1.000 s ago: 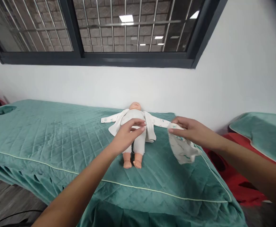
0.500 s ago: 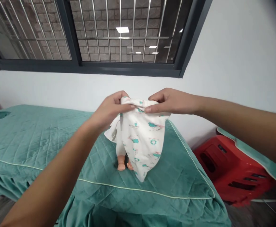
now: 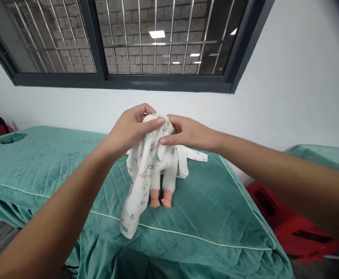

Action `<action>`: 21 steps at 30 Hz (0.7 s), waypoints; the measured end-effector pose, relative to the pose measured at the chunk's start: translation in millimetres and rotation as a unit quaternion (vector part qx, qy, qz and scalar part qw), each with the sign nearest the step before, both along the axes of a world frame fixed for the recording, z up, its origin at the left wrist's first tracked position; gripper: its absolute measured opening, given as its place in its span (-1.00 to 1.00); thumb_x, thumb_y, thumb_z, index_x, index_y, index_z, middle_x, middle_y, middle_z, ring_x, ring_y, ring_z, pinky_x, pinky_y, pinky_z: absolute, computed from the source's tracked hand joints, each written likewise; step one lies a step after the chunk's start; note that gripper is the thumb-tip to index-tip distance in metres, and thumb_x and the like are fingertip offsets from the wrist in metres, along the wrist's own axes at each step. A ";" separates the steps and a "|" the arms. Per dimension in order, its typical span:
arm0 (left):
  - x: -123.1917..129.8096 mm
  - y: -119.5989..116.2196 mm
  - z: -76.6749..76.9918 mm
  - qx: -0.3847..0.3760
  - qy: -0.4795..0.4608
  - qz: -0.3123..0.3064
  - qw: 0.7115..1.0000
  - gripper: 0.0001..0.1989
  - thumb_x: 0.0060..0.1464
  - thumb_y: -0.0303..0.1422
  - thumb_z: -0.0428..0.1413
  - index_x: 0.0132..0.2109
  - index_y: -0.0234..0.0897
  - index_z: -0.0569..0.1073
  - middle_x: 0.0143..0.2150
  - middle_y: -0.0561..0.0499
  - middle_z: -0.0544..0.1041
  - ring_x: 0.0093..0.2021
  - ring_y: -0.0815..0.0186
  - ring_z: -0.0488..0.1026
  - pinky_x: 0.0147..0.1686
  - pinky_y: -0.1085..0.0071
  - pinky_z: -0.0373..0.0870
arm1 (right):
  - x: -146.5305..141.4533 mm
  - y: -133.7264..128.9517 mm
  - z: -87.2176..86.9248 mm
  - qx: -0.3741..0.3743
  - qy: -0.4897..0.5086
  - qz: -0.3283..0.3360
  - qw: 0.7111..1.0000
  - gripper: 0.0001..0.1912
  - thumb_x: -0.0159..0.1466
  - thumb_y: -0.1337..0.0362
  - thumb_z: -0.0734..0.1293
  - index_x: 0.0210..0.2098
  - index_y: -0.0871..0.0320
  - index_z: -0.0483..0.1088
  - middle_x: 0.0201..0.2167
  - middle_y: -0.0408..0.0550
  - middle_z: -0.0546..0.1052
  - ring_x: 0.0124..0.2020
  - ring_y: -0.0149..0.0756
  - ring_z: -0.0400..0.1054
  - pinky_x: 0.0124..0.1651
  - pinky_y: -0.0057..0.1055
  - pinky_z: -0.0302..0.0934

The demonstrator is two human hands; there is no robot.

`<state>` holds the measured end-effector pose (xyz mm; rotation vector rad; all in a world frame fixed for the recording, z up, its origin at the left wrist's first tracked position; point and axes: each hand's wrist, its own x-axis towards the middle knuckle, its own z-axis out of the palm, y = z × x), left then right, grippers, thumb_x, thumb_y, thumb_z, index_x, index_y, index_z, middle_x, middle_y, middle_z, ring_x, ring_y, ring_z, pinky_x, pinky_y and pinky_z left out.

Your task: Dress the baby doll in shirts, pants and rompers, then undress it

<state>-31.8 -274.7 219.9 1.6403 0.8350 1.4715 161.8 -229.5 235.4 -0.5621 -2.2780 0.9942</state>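
Observation:
A white baby garment with small teal and pink prints hangs bunched from both hands, one long narrow part trailing down to the left. My left hand pinches its upper edge, thumb in front and fingers behind. My right hand grips the other side of the gathered top, some fingertips hidden in the cloth. Behind and below lies a doll in white clothing, with its bare feet toward me. The garment and hands cover its upper body. A printed white sleeve is spread out to its right.
The doll lies on a massage bed with a green quilted cover and a face hole at the far left. Beyond it are a white wall and a barred window. A red plastic piece stands low at the right.
The garment has turned and bunched up; its long part now hangs to the left, uncovering the doll's legs and the sleeve. My hands have come closer together, and the view has shifted slightly.

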 end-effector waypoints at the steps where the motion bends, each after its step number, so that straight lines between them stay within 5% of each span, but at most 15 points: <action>1: -0.1 -0.6 -0.4 -0.005 0.025 0.001 1.000 -0.77 0.00 -0.29 0.31 -0.32 -0.34 0.47 -0.47 0.10 0.45 -0.46 0.41 0.45 -0.46 0.56 0.36 | -6.7 -1.3 -4.6 -0.001 -0.003 0.009 1.000 -0.60 0.09 0.02 0.51 -0.18 0.10 0.49 -0.23 -0.13 0.56 -0.19 -0.25 0.43 -0.16 -0.35 0.31; 6: -25.6 7.8 -16.1 -0.110 0.131 -0.093 0.981 -0.69 0.01 -0.13 0.27 -0.31 -0.33 0.57 -0.37 -0.06 0.56 -0.36 0.25 0.54 -0.40 0.42 0.47 | -12.1 9.5 -20.3 -0.048 0.028 0.008 0.998 -0.65 0.15 -0.03 0.45 -0.41 0.16 0.45 -0.42 -0.17 0.51 -0.37 -0.38 0.38 -0.27 -0.43 0.24; 10: -46.3 23.6 -46.2 -0.202 0.240 -0.155 0.937 -0.71 -0.15 -0.25 0.37 -0.26 -0.32 0.62 -0.23 -0.15 0.62 -0.27 0.11 0.57 -0.37 0.33 0.50 | 1.1 28.6 -39.6 -0.141 0.076 -0.024 0.987 -0.62 0.17 -0.07 0.43 -0.38 0.15 0.45 -0.43 -0.16 0.52 -0.43 -0.40 0.36 -0.35 -0.44 0.25; 15: -38.7 36.7 -86.8 -0.192 0.029 -0.093 0.977 -0.65 -0.05 -0.20 0.32 -0.16 -0.36 0.60 -0.23 -0.16 0.63 -0.33 0.17 0.56 -0.38 0.35 0.48 | 10.5 39.1 -78.4 -0.161 -0.042 -0.025 0.986 -0.59 0.18 -0.08 0.41 -0.21 0.12 0.55 -0.25 -0.05 0.61 -0.27 -0.26 0.47 -0.28 -0.39 0.35; 18: -21.9 37.8 -108.0 -0.219 -0.106 -0.115 0.963 -0.55 0.00 -0.20 0.29 0.00 -0.35 0.53 -0.20 -0.15 0.63 -0.28 0.17 0.57 -0.27 0.31 0.50 | 7.2 39.8 -101.1 -0.194 -0.116 -0.016 0.974 -0.58 0.12 -0.06 0.46 -0.20 0.13 0.59 -0.25 -0.04 0.63 -0.24 -0.22 0.50 -0.23 -0.37 0.37; 21: -6.0 35.6 -126.8 -0.255 -0.159 -0.097 0.949 -0.46 0.06 -0.13 0.25 0.11 -0.35 0.46 -0.14 -0.17 0.63 -0.21 0.15 0.58 -0.16 0.26 0.49 | -2.6 42.3 -124.0 -0.242 -0.046 -0.080 0.966 -0.53 0.14 -0.10 0.43 -0.22 0.19 0.58 -0.25 0.01 0.64 -0.25 -0.19 0.52 -0.18 -0.34 0.38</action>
